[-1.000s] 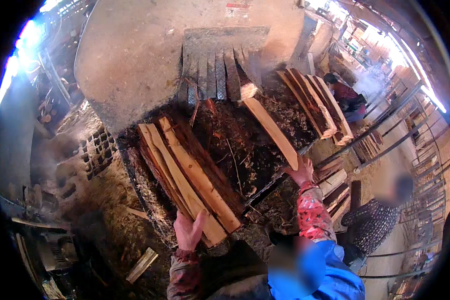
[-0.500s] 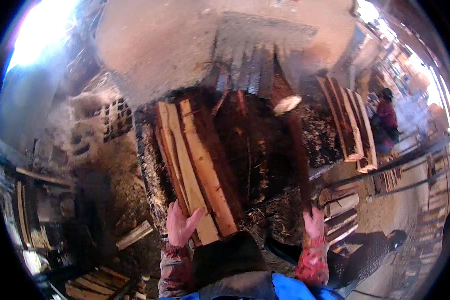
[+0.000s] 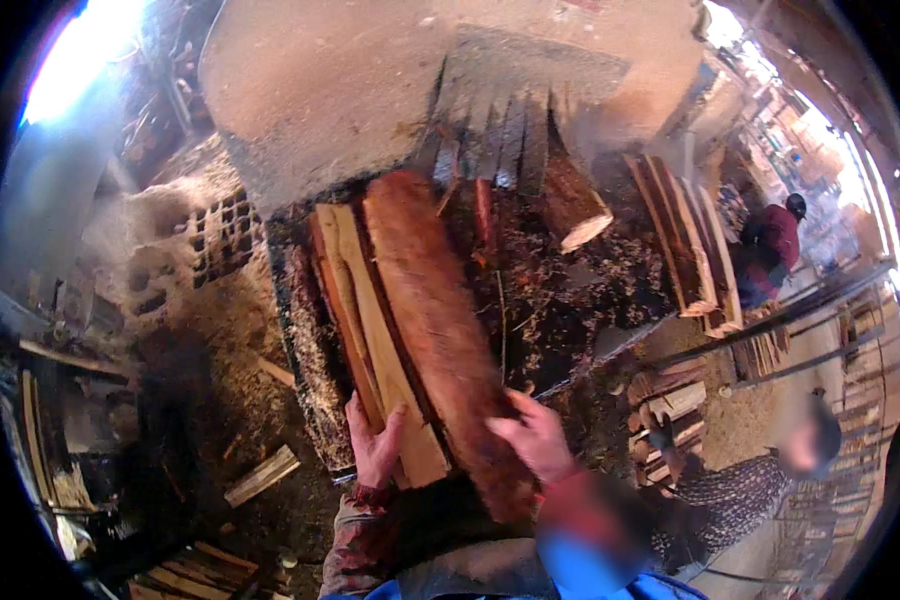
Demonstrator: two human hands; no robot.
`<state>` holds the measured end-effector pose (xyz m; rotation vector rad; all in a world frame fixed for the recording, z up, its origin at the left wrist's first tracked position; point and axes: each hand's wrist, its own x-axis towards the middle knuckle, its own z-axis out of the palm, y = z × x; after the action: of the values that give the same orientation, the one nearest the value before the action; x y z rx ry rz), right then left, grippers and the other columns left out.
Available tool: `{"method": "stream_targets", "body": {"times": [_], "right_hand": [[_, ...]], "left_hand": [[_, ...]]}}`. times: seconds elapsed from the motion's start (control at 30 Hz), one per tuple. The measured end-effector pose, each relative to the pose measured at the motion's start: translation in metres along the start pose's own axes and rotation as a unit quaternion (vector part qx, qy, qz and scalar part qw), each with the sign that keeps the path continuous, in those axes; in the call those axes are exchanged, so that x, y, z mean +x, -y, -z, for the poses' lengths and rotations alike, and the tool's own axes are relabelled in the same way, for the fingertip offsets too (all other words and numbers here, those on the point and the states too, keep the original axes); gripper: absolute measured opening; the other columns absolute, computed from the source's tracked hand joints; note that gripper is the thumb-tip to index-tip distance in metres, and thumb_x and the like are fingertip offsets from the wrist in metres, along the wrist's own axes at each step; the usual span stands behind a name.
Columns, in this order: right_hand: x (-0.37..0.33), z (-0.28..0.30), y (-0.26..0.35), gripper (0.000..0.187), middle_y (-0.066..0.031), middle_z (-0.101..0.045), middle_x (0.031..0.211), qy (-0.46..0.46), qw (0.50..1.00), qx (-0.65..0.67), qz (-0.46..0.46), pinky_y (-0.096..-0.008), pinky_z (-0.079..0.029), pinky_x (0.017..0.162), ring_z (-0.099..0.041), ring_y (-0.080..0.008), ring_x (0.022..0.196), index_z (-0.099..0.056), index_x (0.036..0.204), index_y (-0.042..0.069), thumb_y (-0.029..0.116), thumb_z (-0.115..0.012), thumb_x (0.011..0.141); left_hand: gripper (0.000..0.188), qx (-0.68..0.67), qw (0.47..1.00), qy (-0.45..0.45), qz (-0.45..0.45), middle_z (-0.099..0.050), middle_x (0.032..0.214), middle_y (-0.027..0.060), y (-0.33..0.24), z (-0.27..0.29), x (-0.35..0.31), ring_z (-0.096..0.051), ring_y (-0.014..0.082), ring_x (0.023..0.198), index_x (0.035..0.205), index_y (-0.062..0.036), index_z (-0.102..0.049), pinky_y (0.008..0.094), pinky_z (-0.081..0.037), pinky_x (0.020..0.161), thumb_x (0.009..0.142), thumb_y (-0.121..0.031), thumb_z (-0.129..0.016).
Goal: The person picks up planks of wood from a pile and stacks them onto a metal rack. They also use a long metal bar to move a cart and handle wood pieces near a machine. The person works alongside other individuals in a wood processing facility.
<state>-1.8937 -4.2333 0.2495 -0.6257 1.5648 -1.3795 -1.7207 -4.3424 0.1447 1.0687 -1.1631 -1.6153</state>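
Observation:
Several long split boards with pale faces lie side by side before me, their near ends close to my body. My left hand is closed round their near end, thumb on the top face and fingers at the left edge. To their right lies a long log slab, its reddish-brown bark facing up. My right hand grips this slab's right edge near its near end, thumb on the bark; some fingers are hidden. A thicker log with a pale cut end points toward me from beyond a hanging slatted flap.
The dark bed is strewn with bark and chips. Slabs lean at its right. A co-worker in a patterned top stands right, near stacked split wood; another person is farther back. A metal rail crosses the right side.
My right hand has moved left from a long dark piece at the right to the slab. Bark now shows where a pale face lay. The nearby co-worker has come closer, reaching toward the stack.

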Motion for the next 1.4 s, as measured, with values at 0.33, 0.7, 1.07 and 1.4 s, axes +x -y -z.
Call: {"method": "stream_targets", "body": {"times": [0.33,0.7,1.07,1.4], "right_hand": [[0.058,-0.019,-0.010,0.024,-0.0145,-0.056,0.097,-0.050,0.863,-0.402,0.300,-0.0359,-0.047,0.078,-0.056,-0.0302,0.091,-0.062,0.097,0.001,0.013,-0.065,0.076],[0.223,0.167,0.097,0.070,-0.0195,-0.042,0.122,-0.282,0.633,-0.715,0.093,-0.0487,-0.037,0.091,-0.042,-0.0378,0.113,-0.049,0.118,-0.003,0.040,-0.072,0.068],[0.200,0.188,0.087,0.079,-0.0156,-0.040,0.122,-0.252,0.650,-0.709,0.107,-0.0508,-0.035,0.092,-0.039,-0.0383,0.114,-0.053,0.118,0.005,0.053,-0.075,0.059],[0.179,0.240,0.090,0.074,-0.0152,-0.062,0.101,-0.126,0.875,-0.459,0.086,-0.0381,-0.042,0.085,-0.056,-0.0289,0.098,-0.061,0.111,0.003,0.054,-0.073,0.059]], "left_hand": [[0.071,0.082,0.996,-0.015,0.009,-0.047,0.116,0.0099,-0.006,-0.001,0.001,-0.050,0.0191,0.103,0.127,0.0009,-0.034,0.0319,-0.042,0.091,0.072,-0.014,-0.077],[0.063,0.018,1.000,0.006,0.005,-0.050,0.114,0.0087,0.006,0.000,0.002,-0.054,0.0167,0.097,0.126,0.0004,-0.034,0.0282,-0.046,0.082,0.075,-0.001,-0.070],[0.061,-0.051,0.998,-0.012,0.025,-0.052,0.111,0.0084,-0.005,-0.003,-0.002,-0.055,0.0163,0.095,0.126,-0.0007,-0.034,0.0278,-0.047,0.080,0.076,-0.003,-0.069],[0.058,-0.034,0.999,0.017,-0.010,-0.050,0.113,0.0071,0.002,0.004,-0.001,-0.052,0.0149,0.098,0.126,-0.0014,-0.034,0.0272,-0.046,0.082,0.079,-0.004,-0.068]]}}
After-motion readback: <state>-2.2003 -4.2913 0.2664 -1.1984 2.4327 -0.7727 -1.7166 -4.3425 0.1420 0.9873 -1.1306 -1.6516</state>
